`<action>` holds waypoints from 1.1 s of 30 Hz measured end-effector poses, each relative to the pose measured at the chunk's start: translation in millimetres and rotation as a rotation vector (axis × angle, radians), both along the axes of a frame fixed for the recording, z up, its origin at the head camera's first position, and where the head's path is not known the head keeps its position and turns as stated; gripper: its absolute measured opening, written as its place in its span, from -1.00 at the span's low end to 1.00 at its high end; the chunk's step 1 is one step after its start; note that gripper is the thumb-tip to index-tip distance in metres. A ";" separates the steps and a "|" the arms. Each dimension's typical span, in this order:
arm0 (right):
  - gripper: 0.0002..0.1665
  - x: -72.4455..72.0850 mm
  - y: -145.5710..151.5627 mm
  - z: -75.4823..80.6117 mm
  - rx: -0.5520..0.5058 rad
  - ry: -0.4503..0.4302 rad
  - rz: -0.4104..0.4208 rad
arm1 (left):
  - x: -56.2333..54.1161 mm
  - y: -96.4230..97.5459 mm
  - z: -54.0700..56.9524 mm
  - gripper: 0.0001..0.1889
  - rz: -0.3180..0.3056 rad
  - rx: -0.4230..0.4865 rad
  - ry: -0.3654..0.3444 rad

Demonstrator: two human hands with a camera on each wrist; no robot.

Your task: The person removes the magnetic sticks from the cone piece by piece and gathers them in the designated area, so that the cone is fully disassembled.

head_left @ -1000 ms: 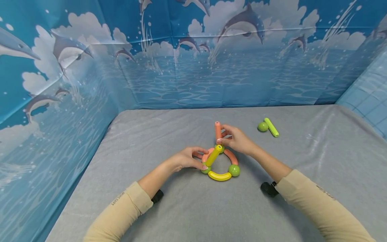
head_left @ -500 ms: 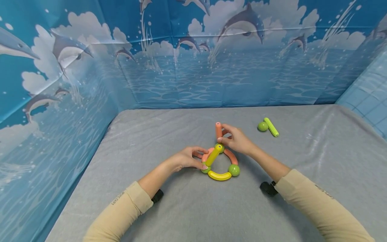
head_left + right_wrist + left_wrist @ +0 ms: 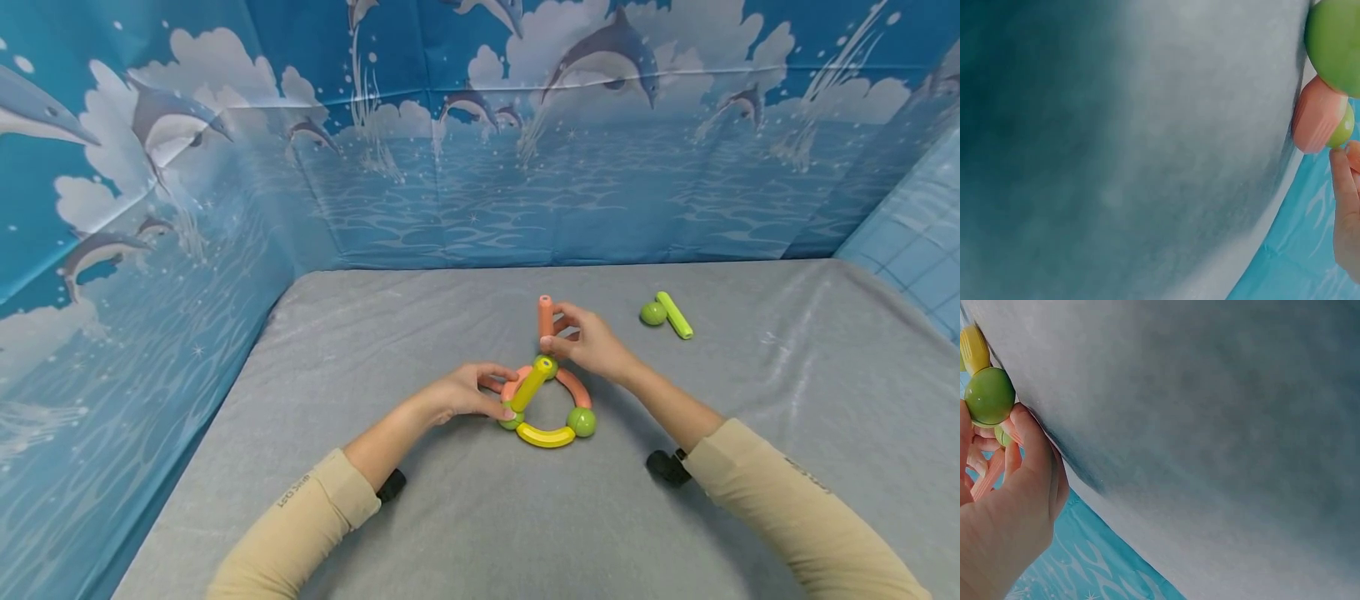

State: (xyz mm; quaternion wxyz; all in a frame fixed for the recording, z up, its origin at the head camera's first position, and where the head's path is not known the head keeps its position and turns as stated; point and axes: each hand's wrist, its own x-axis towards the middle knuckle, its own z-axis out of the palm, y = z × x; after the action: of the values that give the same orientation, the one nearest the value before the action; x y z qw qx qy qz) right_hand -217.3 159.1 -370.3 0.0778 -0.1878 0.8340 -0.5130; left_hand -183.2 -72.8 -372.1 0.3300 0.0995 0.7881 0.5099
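- nearest to us, two beige sleeves [image 3: 296,533] reach in from left and right, with a black wrist camera [image 3: 667,468] below the right cuff.
- on the grey cloth [image 3: 465,517] we find a ring of joined pieces lying flat; its near side is a curved yellow piece [image 3: 545,437].
- this piece joins the left green ball [image 3: 512,423] to the right green ball [image 3: 581,422].
- we record the left hand [image 3: 459,393] gripping the left green ball, thumb on the near side, fingers reaching to the ring's left curved orange piece [image 3: 509,389].
- a straight yellow rod [image 3: 531,385] rises from the left green ball, tilted toward the far right.
- the right curved orange piece [image 3: 573,388] runs from the right green ball to the far green ball [image 3: 550,369].
- we note the right hand [image 3: 592,340] pinching a straight orange rod [image 3: 546,315] upright above the far green ball; we cannot tell whether they touch.
- at far right lie a loose green ball [image 3: 652,314] and a lime rod [image 3: 675,316], side by side.
- behind all hangs a blue dolphin curtain [image 3: 480,208].
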 end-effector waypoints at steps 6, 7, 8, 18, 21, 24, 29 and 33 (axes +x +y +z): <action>-0.47 -0.8 6.1 4.8 -0.022 -0.021 -0.042 | -0.7 0.3 -0.7 -0.40 -0.002 -0.012 0.005; -0.47 -0.6 7.6 6.2 -0.030 -0.030 -0.052 | -0.6 0.3 -0.8 -0.40 -0.001 -0.015 0.005; -0.47 -0.6 9.2 7.7 -0.042 -0.041 -0.060 | -0.5 0.2 -0.6 -0.40 -0.001 -0.017 0.007; -0.37 1.0 32.2 23.7 -0.003 -0.105 -0.157 | 1.0 0.0 1.9 -0.40 0.012 -0.011 -0.001; -0.36 2.3 39.2 27.8 -0.024 -0.134 -0.166 | 1.4 -0.2 1.7 -0.40 0.013 -0.007 -0.002; -0.34 3.5 46.2 32.0 -0.037 -0.147 -0.180 | 1.2 -0.3 1.3 -0.40 0.011 -0.006 0.000; -0.28 3.9 57.7 37.1 -0.032 -0.147 -0.218 | 1.1 -0.2 1.5 -0.40 0.010 -0.005 -0.001; -0.27 3.7 68.8 39.1 -0.022 -0.140 -0.244 | 1.3 -0.8 1.5 -0.40 0.004 0.001 0.003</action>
State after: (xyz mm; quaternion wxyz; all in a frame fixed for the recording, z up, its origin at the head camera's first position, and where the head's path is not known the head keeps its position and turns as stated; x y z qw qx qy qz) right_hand -213.6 227.9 -331.3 0.0708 -0.0496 0.8374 -0.5396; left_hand -182.0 -73.5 -370.7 0.3278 0.0985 0.7886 0.5108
